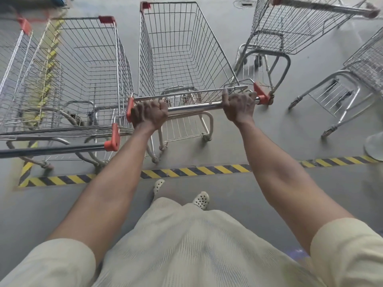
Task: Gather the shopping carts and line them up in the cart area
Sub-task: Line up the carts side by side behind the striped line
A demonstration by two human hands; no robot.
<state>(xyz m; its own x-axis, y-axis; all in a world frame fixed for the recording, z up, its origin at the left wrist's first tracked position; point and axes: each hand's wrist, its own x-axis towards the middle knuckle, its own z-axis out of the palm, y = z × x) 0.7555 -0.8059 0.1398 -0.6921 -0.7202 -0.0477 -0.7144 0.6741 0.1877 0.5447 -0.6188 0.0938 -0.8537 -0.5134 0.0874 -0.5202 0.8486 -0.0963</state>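
Note:
A wire shopping cart [178, 50] with red corner caps stands straight ahead of me. Both my hands grip its chrome handle bar [194, 106]: my left hand [149, 114] near the left red end, my right hand [239, 106] near the right red end. Another cart [78, 65] stands close beside it on the left, with its handle [51, 151] nearer to me. Both carts sit just beyond a yellow-and-black striped floor line [186, 171].
Two more carts stand askew at the right: one [275, 32] at the top right, one [364, 59] at the right edge with its lower frame showing. A further cart's wire side [12, 59] shows at the far left. My feet [201, 199] are behind the stripe on grey floor.

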